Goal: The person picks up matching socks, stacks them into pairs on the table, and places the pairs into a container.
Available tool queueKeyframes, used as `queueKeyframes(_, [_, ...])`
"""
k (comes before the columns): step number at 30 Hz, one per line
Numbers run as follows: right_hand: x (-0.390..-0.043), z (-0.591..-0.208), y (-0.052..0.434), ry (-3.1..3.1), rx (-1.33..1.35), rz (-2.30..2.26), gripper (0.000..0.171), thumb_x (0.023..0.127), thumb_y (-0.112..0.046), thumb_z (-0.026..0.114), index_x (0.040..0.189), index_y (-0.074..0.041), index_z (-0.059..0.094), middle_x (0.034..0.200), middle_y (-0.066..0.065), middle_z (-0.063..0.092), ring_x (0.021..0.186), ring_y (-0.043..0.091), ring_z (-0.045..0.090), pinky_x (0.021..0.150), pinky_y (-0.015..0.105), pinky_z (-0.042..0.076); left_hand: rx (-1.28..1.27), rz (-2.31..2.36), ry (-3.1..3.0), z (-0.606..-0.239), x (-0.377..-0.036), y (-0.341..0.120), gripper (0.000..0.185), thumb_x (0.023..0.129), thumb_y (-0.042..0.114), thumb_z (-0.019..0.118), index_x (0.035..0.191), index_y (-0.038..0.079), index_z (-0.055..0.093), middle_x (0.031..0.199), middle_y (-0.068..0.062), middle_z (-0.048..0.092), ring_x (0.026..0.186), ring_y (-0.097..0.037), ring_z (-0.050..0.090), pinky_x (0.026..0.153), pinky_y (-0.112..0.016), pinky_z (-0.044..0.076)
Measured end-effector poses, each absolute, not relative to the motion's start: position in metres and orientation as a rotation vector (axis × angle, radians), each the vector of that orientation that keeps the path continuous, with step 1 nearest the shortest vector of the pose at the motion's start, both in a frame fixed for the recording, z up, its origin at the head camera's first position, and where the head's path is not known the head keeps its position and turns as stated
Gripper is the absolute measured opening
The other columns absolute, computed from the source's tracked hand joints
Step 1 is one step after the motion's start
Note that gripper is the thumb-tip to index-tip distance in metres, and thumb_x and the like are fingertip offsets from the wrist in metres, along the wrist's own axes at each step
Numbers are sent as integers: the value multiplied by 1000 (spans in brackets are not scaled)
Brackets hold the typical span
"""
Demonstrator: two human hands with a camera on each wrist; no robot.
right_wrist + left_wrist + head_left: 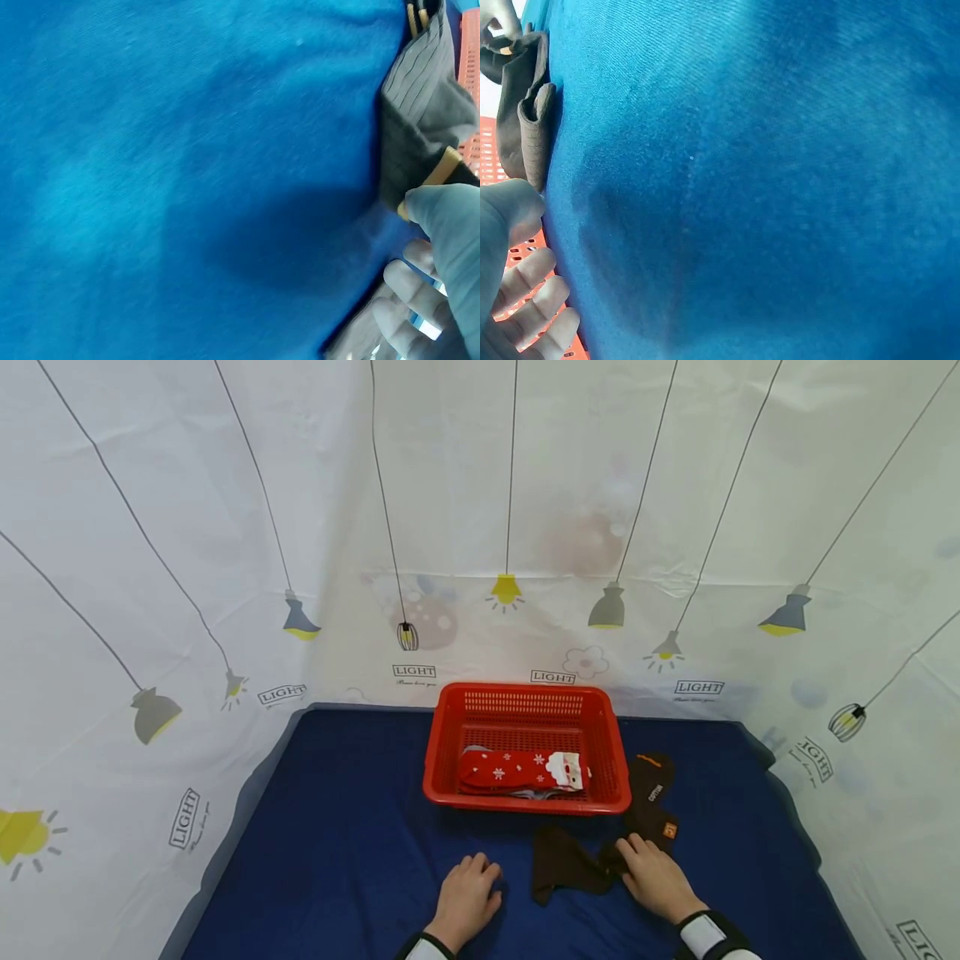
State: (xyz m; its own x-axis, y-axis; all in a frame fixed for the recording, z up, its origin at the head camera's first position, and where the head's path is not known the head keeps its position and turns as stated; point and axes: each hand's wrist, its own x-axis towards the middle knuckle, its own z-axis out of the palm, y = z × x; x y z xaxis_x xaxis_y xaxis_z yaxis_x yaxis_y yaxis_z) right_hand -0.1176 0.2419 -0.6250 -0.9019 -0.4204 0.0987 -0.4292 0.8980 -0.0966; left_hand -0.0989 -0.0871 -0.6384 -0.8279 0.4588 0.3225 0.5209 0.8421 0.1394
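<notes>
My right hand (654, 878) pinches one end of a crumpled dark brown sock (564, 864) in front of the basket. In the right wrist view, the thumb lies on the sock (420, 105) beside its yellow stripe. A second brown sock (651, 789), with white lettering and an orange patch, lies flat along the basket's right side, its lower part close to the right hand. My left hand (465, 897) hovers or rests over the blue cloth, left of the crumpled sock, fingers loosely bent and holding nothing. In the left wrist view, the sock (526, 112) lies beyond the left thumb.
A red plastic basket (525, 807) stands at the back middle. Inside lie red socks (517, 770) with snowflakes and a Santa face, with something grey under them. Dark blue cloth (337, 843) covers the surface. White printed sheeting (465, 485) rises behind and at both sides.
</notes>
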Motion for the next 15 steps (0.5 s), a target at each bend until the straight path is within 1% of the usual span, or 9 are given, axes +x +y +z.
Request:
queueKeyframes(5, [-110,-628,258,-2972,644,178,45,67,-14,76,106,-5,56,88,6,51,71,22,52,56,35,43,-748,-325,-2751,-640,-97,-91,22,66,28,77,82,20,64,76,5,49,64,-12,46,54,-24,37])
queueKeyframes(8, [-107,-629,267,-2948,627,163,42,66,-10,75,103,-6,56,85,5,49,68,21,51,53,34,41,-748,-314,-2757,-642,-97,-93,22,66,28,76,83,20,64,76,5,49,64,-12,46,54,-24,38])
queueKeyframes(11, [-106,-629,272,-2903,607,172,36,65,-3,73,96,-8,55,80,4,47,64,20,49,50,32,38,-754,-311,-2762,-643,-96,-93,22,67,28,76,83,20,63,76,5,49,64,-12,46,54,-25,38])
queueKeyframes(15, [-108,-628,273,-2837,606,194,31,67,2,71,89,-11,54,76,2,44,62,19,47,49,30,36,-765,-316,-2754,-640,-98,-89,22,67,28,76,83,21,63,76,5,49,64,-11,46,53,-24,37])
